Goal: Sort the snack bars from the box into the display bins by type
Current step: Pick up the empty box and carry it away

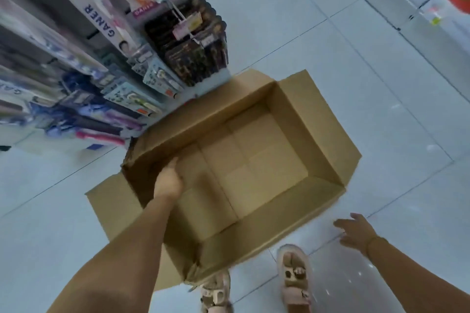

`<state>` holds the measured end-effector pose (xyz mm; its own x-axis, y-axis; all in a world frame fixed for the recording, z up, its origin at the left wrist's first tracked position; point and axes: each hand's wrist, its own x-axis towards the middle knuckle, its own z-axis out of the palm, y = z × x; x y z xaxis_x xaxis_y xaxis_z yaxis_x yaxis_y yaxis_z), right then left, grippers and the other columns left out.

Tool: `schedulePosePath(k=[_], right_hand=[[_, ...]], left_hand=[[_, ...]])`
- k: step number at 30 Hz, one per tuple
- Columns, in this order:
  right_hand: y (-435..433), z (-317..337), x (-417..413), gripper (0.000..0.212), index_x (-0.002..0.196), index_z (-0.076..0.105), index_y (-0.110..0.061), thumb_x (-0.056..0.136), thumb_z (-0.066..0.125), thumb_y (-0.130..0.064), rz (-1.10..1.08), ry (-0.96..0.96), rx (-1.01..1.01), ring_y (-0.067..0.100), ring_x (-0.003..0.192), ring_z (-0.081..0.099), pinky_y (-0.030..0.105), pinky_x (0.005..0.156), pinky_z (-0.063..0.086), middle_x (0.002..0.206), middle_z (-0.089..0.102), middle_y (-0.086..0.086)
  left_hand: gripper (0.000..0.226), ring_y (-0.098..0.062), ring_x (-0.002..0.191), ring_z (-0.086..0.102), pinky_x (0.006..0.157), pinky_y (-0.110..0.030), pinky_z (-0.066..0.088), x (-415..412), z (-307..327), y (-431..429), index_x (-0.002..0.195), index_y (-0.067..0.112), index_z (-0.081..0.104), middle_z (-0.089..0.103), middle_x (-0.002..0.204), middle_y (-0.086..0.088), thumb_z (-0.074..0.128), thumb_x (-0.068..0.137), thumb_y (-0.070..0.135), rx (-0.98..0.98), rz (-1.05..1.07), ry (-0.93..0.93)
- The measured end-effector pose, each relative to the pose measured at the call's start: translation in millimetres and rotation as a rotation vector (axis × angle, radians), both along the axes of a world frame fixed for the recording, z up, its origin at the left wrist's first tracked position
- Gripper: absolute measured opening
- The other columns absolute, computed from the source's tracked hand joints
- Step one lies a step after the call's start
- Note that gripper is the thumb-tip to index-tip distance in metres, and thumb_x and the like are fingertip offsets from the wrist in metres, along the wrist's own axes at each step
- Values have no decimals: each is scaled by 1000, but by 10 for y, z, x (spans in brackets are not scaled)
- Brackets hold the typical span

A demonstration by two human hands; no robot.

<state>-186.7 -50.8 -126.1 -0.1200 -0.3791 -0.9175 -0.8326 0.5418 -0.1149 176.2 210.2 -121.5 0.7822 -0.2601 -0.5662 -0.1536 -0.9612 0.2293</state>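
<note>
The box (295,119) sits open on the floor (330,46) at the middle of the view, its flaps folded out so the whole inside shows. Only bare cardboard lines the bottom, and no bars are visible in it, so the unloading looks finished or nearly so. The left hand (169,180) reaches down inside at the box's 9 o'clock end, close to the short wall. Its fingers seem curled, but blur hides them, so I cannot tell whether it grips the wall, pinches something small or holds nothing. Its place low by that wall suggests it is either feeling the corner for a last bar or taking hold to lift the box away. The right hand (356,231) hovers over the tiles at 4 o'clock, clear of the box, with fingers spread and nothing in it. That fits a hand kept out for balance while the person bends, or one ready to take the near wall. The sandals (295,277) stand at 6 o'clock, right against the box's near corner, which keeps the reach short. A rack (101,58) of hanging packs rises at 10 o'clock, touching or just beside the far flap. No bins can be made out.
</note>
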Motion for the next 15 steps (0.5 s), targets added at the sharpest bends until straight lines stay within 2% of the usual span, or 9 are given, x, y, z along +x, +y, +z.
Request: schedulePosePath(k=[3,4,6,7,8,10,13,14,15], right_hand=[[125,-26,70,69,149,24,-15,91,59,-4,-90,-34,74,32,85,50,37,66,50,128,43,22],[163,-35,86,66,148,24,-14,92,57,-3,-61,-49,92,31,88,49,35,62,50,129,43,22],[236,-93,102,55,144,30,-5,94,52,-2,44,-83,112,29,98,46,30,52,53,132,43,22],[270,-119,115,49,140,35,-1,94,53,-3,105,-51,89,30,99,48,29,56,54,128,45,21],[285,-150,144,46,137,40,1,94,55,-9,162,0,-1,32,99,51,32,67,54,123,48,20],[211,-242,199,58,135,42,1,90,63,-29,221,23,-172,36,100,56,43,87,50,124,50,21],[-6,-574,171,100,136,41,0,67,72,-66,51,39,-146,41,108,57,46,90,50,130,49,20],[-62,-672,180,102,134,44,1,65,73,-67,-28,21,-102,39,106,59,47,88,52,129,51,18],[-91,-743,191,89,131,47,2,71,74,-58,-83,1,-73,37,100,61,47,86,54,125,54,16]], left_hand=[[55,-36,119,50,100,-38,42,-690,-119,501,139,7,39,52,131,-20,56,86,9,134,261,146],[56,-35,119,51,100,-36,43,-943,-151,625,138,9,41,53,130,-18,58,85,19,191,263,212],[62,-31,125,47,103,-31,38,-1382,-216,789,138,16,41,52,134,-10,53,83,40,307,129,365],[63,-29,131,42,106,-29,34,-1572,-248,835,141,18,37,47,140,-7,50,85,42,346,31,427],[65,-27,137,33,110,-29,30,-1740,-288,857,145,19,29,39,146,-4,51,88,39,367,-46,466],[70,-24,141,24,114,-31,25,-1996,-360,847,149,19,21,29,151,-4,56,89,31,424,-153,506],[70,-25,133,38,109,-34,34,-2204,-473,760,146,25,27,40,143,-6,61,85,20,429,-203,521],[67,-24,129,44,107,-34,36,-2237,-503,738,146,29,27,44,142,-6,57,87,18,415,-197,535],[62,-24,127,47,106,-35,38,-2264,-570,744,146,32,28,46,142,-5,52,91,16,387,-184,539]])
